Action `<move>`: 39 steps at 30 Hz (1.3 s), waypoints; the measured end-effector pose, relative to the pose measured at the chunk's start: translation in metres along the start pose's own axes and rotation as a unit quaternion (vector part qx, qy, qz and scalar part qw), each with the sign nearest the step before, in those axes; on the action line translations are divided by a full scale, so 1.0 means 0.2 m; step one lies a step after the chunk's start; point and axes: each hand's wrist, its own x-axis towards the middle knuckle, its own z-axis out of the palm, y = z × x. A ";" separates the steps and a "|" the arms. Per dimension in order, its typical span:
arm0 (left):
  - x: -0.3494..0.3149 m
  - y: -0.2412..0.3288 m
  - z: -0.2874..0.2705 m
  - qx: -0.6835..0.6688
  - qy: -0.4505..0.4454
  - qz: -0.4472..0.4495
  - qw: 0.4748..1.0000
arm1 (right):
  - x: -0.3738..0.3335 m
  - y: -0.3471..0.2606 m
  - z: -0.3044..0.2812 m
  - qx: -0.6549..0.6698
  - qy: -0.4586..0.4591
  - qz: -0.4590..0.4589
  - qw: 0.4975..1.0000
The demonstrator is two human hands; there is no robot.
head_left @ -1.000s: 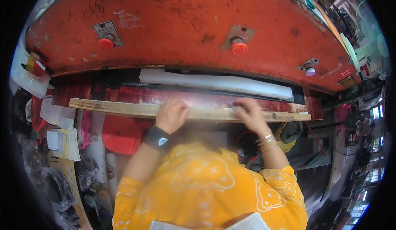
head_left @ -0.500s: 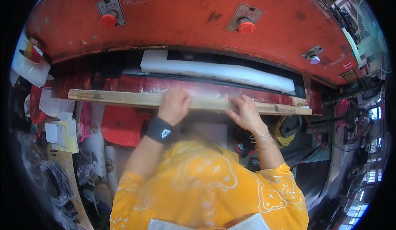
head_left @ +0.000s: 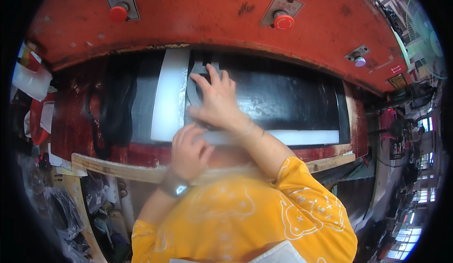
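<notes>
A grey curved frame-like piece [head_left: 192, 91] lies on the black sheet, close to the upright strip of the white board [head_left: 169, 95]. My right hand [head_left: 218, 100] reaches over it, fingers spread across its edges and thumb at its lower left; part of the piece is hidden beneath the hand. Just below, my left hand [head_left: 188, 147] hovers by the lower corner of the white board, its fingers loosely bent and apart, with nothing visible in them. Motion blurs it slightly. The black sheet [head_left: 288, 93] spreads to the right of my right hand.
An orange-red machine front [head_left: 203, 15] overhangs the far side, with red push buttons [head_left: 283, 21]. A wooden rail [head_left: 118, 168] runs along the near edge of the dark red bed [head_left: 68, 131]. Dark soft material [head_left: 120, 105] lies at the left.
Both hands have left the wooden rail. The bed's surface now shows much further out from under the machine, with the rail closer to me. My right hand has moved forward-left onto the grey piece.
</notes>
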 end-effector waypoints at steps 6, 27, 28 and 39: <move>-0.21 0.06 -0.03 -0.002 -0.030 0.001 1.000 | -0.30 0.19 -0.31 0.140 -0.028 -0.024 0.989; -0.01 0.08 0.14 -0.246 -0.098 0.033 0.964 | -0.16 1.07 -0.74 -0.027 0.508 0.130 0.851; 0.03 0.07 0.17 -0.213 -0.099 0.038 0.971 | -0.12 1.20 -0.87 -0.040 0.565 0.121 0.815; 0.44 -0.06 0.28 -0.071 -0.044 0.033 0.996 | -0.12 1.42 -0.98 0.222 0.568 0.182 0.771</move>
